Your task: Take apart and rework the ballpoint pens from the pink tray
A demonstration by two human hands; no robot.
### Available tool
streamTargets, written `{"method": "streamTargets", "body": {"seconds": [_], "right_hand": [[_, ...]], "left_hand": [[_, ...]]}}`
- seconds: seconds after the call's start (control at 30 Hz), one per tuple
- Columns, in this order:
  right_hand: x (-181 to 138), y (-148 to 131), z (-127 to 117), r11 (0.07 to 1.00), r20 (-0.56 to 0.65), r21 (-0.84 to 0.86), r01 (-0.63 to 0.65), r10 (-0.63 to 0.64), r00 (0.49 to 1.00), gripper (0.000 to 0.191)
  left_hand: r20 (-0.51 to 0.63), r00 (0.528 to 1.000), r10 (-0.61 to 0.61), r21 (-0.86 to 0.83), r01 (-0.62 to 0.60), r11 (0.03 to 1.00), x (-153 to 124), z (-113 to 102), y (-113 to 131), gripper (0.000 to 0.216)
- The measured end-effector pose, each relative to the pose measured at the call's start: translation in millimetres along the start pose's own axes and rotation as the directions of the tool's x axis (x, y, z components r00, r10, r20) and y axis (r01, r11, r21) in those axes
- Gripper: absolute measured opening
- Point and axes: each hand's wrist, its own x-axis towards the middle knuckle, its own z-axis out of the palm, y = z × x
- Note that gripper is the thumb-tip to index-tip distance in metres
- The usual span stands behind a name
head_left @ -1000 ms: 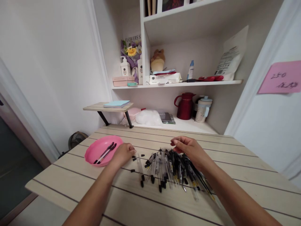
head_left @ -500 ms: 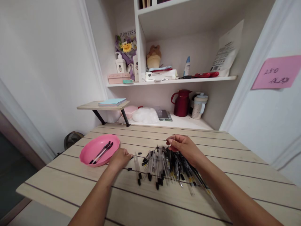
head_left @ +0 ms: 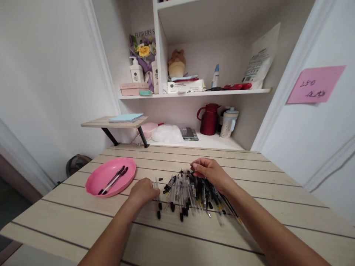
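A heap of clear pens with black caps (head_left: 194,194) lies in the middle of the wooden table (head_left: 194,236). My left hand (head_left: 144,192) rests curled on the table at the heap's left edge, its fingertips by a loose pen and small black caps (head_left: 158,215). What its fingers hold, if anything, is hidden. My right hand (head_left: 209,171) hovers over the heap's far side with fingers pinched together on something I cannot make out. A pink plate (head_left: 95,181) at the left holds two black pens (head_left: 112,180).
White shelves behind the table carry a red jug (head_left: 209,119), a white cup, bottles (head_left: 135,74), a plush toy and a tissue pack. A small wooden riser (head_left: 113,122) with a blue notebook stands at the back left. A pink note (head_left: 314,85) hangs on the right wall.
The view has shifted, so everything sits further left and lower in frame. My left hand has slid right from the plate towards the loose pens. My right hand stays pinched above the heap.
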Motion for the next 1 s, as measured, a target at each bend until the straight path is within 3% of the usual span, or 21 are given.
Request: {"method": "streamTargets", "body": {"seconds": [0.23,0.37,0.47,0.6,0.67,0.77,0.87,0.93,1.0], "right_hand": [[0.7,-6.9,-9.4,0.998,0.001,-0.066,0.012,-0.012,1.0,0.021],[1.3,-13.8,-43.6,0.938,-0.007,-0.347,-0.017,0.015,1.0,0.02],[-5.0,-12.0,-74.3,0.725,0.039,-0.686,-0.066,0.127,0.991,0.015],[-22.5,-2.0,-98.6,0.331,-0.069,-0.929,-0.162,0.275,0.959,0.009],[-32.6,4.1,-103.0,0.249,-0.101,-0.949,-0.192,0.337,0.936,0.012],[-46.1,13.1,-103.7,0.24,-0.079,-0.954,-0.179,0.376,0.923,0.017],[-55.5,22.0,-99.8,0.194,-0.073,-0.971,-0.141,0.319,0.945,0.016],[-59.0,27.8,-96.5,0.159,-0.088,-0.978,-0.138,0.285,0.954,0.016],[-61.1,32.6,-94.5,0.156,-0.095,-0.978,-0.141,0.266,0.959,0.015]], "left_hand": [[0.027,1.0,0.002,0.01,-0.003,1.0,1.9,0.0,0.6,0.021],[0.032,0.999,0.014,0.049,-0.016,0.999,6.1,3.6,-1.2,0.022],[0.012,0.998,0.059,0.086,-0.06,0.995,9.2,6.7,-3.6,0.023],[0.004,0.996,0.092,0.08,-0.092,0.992,12.1,5.9,-6.4,0.02],[0.008,0.997,0.083,0.026,-0.083,0.996,13.2,2.9,-7.9,0.02],[0.008,0.999,0.05,-0.151,-0.048,0.987,12.8,-4.0,-9.9,0.019],[0.096,0.994,0.052,-0.515,0.004,0.857,7.6,-11.9,-10.3,0.019],[0.181,0.977,0.11,-0.759,0.068,0.647,2.5,-16.3,-9.4,0.021],[0.235,0.96,0.152,-0.894,0.152,0.422,-1.7,-18.9,-8.1,0.02]]}}
